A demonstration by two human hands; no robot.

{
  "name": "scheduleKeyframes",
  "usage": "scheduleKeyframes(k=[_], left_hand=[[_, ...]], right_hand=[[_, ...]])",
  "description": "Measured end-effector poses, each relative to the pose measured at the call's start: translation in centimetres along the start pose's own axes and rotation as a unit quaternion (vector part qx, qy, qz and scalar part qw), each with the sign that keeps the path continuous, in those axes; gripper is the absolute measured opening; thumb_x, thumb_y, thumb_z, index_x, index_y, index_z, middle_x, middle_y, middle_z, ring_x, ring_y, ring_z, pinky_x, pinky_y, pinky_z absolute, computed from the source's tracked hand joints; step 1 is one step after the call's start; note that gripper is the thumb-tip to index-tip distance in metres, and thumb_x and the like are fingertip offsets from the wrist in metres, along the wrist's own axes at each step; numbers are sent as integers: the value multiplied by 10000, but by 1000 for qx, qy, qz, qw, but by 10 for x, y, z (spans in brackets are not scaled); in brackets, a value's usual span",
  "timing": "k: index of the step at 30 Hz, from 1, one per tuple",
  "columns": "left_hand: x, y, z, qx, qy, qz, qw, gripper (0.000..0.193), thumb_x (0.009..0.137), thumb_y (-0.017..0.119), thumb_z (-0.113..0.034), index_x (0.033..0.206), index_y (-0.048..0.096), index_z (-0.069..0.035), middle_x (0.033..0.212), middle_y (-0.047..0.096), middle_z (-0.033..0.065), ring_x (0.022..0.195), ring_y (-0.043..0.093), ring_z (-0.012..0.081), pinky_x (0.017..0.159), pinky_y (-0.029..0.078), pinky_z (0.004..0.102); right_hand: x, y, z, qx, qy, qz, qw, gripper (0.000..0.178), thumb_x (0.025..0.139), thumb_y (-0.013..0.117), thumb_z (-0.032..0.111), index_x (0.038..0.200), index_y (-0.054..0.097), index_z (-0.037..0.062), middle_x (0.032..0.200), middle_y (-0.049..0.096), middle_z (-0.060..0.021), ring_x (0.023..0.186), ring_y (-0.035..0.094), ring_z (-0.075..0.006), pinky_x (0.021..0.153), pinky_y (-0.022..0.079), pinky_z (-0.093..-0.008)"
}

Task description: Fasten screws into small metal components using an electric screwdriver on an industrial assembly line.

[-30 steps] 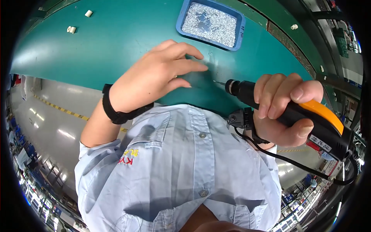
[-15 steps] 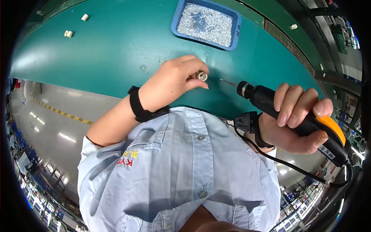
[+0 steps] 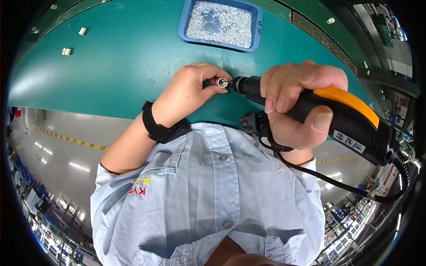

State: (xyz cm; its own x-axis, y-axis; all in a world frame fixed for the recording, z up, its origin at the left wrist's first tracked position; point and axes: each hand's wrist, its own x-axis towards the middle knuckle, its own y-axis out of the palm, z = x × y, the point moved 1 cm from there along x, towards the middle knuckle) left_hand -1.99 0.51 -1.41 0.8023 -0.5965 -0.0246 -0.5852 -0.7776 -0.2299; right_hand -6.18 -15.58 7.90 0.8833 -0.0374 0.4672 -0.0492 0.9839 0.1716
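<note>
Right hand [image 3: 290, 88] has moved left, gripping black-orange electric screwdriver [image 3: 344, 117]; left hand [image 3: 191, 86] pinches whitish cylinder [image 3: 221, 83] above green tabletop [image 3: 120, 66]; grey floor [image 3: 95, 128] near-left; bit tip unclear.

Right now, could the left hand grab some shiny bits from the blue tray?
Probably not easily: the left hand is pinching a small round part in its grip. Nothing seems to block the way to the shiny bits in the blue tray, though.
</note>
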Motion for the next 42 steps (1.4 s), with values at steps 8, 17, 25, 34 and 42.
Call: scheduleKeyframes(k=[8, 17, 25, 34, 42], left_hand=[[2, -6, 1, 77, 23, 44, 996, 234, 740, 698, -64, 973, 674, -48, 785, 645, 113, 755, 595, 261, 719, 479, 344], [3, -7, 0, 68, 38, 39, 996, 233, 742, 691, -54, 975, 672, -51, 783, 646, 107, 763, 589, 272, 739, 473, 352], [4, -10, -3, 91, 21, 60, 994, 213, 746, 688, -63, 957, 667, -40, 812, 660, 109, 790, 589, 286, 750, 473, 360], [1, -9, 2, 90, 56, 45, 993, 209, 740, 689, -89, 940, 664, -35, 853, 668, 106, 839, 587, 306, 751, 472, 382], [1, -8, 8, 92, 54, 52, 993, 193, 757, 679, -88, 944, 667, -37, 883, 669, 99, 856, 587, 302, 772, 475, 382]], right_hand=[[3, 6, -1, -39, 55, -34, 997, 439, 876, 582, 472, 1007, 454, 73, 602, 447, -14, 482, 450, -130, 485, 388, -295], [1, 3, -9, -38, 44, -16, 998, 428, 877, 599, 427, 996, 448, 45, 603, 469, -24, 487, 470, -132, 501, 414, -292], [4, 4, -17, -65, 27, 3, 998, 402, 876, 613, 404, 957, 457, 42, 592, 475, -24, 475, 476, -131, 493, 422, -293], [9, 12, -24, -71, 36, 40, 996, 380, 860, 653, 369, 899, 473, 36, 558, 464, -19, 466, 475, -129, 489, 422, -288], [14, 14, -9, 15, 42, 4, 999, 427, 883, 586, 454, 993, 510, 48, 585, 445, 7, 456, 428, -107, 479, 356, -257]])
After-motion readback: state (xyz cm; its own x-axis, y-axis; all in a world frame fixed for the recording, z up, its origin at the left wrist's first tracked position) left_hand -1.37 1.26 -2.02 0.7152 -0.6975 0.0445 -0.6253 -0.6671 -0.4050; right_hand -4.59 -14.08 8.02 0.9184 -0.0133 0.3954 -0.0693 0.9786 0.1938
